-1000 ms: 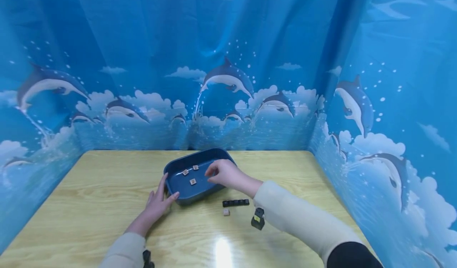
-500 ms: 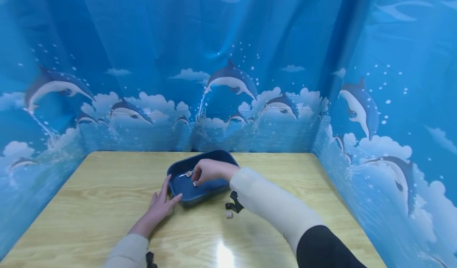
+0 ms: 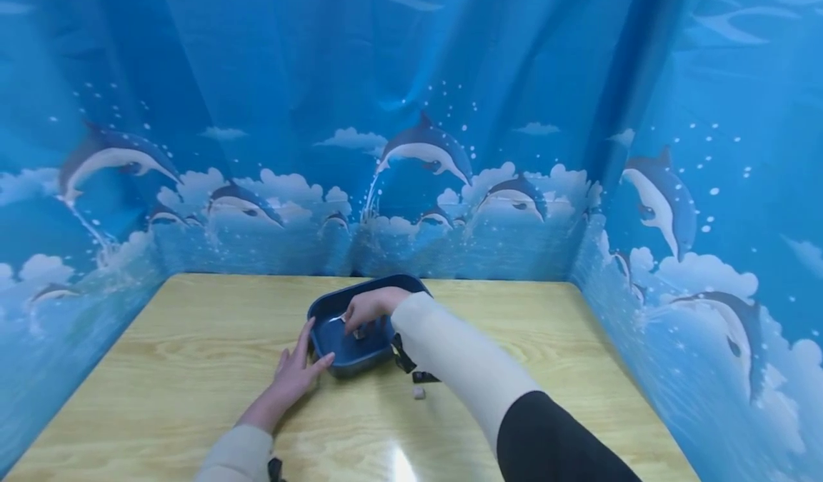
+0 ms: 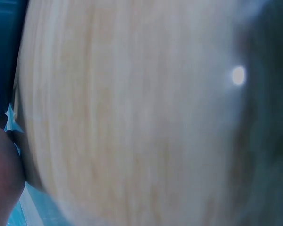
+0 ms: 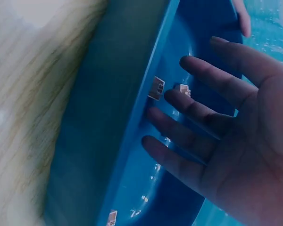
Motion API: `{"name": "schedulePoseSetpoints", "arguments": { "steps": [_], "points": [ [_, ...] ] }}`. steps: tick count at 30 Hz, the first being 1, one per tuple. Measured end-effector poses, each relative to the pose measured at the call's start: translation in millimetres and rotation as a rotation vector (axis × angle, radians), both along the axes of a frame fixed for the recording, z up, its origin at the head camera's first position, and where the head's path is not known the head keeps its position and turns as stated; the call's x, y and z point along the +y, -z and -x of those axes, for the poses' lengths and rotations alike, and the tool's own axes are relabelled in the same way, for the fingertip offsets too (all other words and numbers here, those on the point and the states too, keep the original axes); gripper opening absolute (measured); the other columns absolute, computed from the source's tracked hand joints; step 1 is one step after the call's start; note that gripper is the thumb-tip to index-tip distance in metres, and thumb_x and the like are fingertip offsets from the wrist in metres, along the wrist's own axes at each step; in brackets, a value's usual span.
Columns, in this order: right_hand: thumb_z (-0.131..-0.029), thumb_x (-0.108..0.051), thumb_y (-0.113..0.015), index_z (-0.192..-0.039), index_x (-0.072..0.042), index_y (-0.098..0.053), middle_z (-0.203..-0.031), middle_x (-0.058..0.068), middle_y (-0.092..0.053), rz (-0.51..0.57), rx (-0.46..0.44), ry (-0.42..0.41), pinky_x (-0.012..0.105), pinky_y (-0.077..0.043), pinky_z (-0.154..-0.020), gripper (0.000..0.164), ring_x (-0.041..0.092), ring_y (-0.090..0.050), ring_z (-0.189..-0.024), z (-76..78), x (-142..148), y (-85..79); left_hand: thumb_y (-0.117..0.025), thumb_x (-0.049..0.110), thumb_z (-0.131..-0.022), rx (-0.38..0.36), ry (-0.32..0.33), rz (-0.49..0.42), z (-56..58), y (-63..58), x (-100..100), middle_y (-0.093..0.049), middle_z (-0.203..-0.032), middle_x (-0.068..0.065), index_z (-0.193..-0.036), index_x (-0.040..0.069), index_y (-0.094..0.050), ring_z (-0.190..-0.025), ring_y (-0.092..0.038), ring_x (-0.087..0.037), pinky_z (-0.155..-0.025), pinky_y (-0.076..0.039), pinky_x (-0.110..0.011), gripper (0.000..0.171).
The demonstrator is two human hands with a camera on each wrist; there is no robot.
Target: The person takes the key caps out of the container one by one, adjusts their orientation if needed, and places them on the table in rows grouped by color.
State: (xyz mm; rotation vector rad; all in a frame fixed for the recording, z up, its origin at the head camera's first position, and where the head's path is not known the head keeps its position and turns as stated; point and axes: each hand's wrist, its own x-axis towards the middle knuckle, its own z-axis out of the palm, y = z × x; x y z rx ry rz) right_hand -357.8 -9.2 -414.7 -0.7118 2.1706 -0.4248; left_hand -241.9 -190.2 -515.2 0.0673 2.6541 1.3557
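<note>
A dark blue rectangular tray (image 3: 331, 340) lies tilted in direction on the wooden table. My left hand (image 3: 292, 376) rests at its left end, thumb and fingers spread along the wall. Over the tray's inside is my right hand (image 3: 369, 308), pointing down. The right wrist view shows its fingers (image 5: 188, 113) relaxed and apart, gripping nothing. Small square pale pieces with dark marks lie in the tray: one piece (image 5: 156, 88) close to the fingertips, another piece (image 5: 184, 90) behind them, and one piece (image 5: 112, 218) lower down. In the head view my right hand partly covers them.
Below the tray a black strip of small blocks (image 3: 424, 377) lies partly hidden by the right sleeve (image 3: 456, 357). A pale little cube (image 3: 419, 393) sits in front of it. A blue dolphin curtain (image 3: 308, 146) borders the table (image 3: 161, 368) at back and sides.
My right hand has moved left and down into the tray, over the pale pieces, and its sleeve now hides part of the black strip. My left hand has stayed at the tray's end.
</note>
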Motion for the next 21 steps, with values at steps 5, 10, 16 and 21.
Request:
{"name": "schedulePoseSetpoints", "arguments": {
  "steps": [5, 10, 16, 21],
  "points": [
    [-0.095, -0.034, -0.061, -0.127, -0.010, -0.063, -0.109, 0.005, -0.064, -0.057, 0.023, -0.014, 0.043, -0.054, -0.085, 0.040, 0.026, -0.063, -0.100, 1.3, -5.8, 7.7, -0.053, 0.044, -0.099, -0.005, -0.011, -0.004, -0.5, 0.6, 0.8, -0.004, -0.158, -0.026, -0.157, 0.020, 0.005, -0.138, 0.011, -0.057, -0.109, 0.013, -0.065, 0.086],
    [-0.092, -0.038, -0.065, -0.127, -0.010, -0.062, -0.105, 0.003, -0.063, -0.129, 0.067, -0.001, 0.035, -0.053, -0.082, 0.044, 0.020, -0.063, -0.095, 2.3, -11.1, 13.8, -0.054, 0.043, -0.099, -0.014, -0.023, 0.003, 0.4, 2.5, 0.7, -0.004, -0.159, -0.025, -0.157, 0.021, 0.006, -0.138, 0.010, -0.056, -0.109, 0.013, -0.064, 0.087],
    [-0.091, -0.033, -0.067, -0.104, -0.009, -0.065, -0.090, 0.006, -0.066, -0.153, 0.098, -0.019, 0.030, -0.050, -0.073, 0.028, 0.018, -0.062, -0.081, 1.7, -10.6, 13.2, -0.054, 0.045, -0.098, 0.002, -0.019, 0.009, 1.1, 2.9, 0.5, -0.006, -0.158, -0.026, -0.157, 0.019, 0.005, -0.139, 0.008, -0.056, -0.110, 0.013, -0.064, 0.088],
    [-0.091, -0.016, -0.067, -0.088, -0.010, -0.069, -0.083, 0.004, -0.067, -0.124, 0.091, -0.066, 0.033, -0.053, -0.077, 0.006, 0.017, -0.063, -0.077, -0.4, -4.5, 4.8, -0.054, 0.046, -0.098, 0.014, -0.012, 0.015, 1.5, 4.9, -0.7, -0.006, -0.158, -0.026, -0.157, 0.019, 0.005, -0.140, 0.004, -0.054, -0.111, 0.012, -0.062, 0.088]
  ]
}}
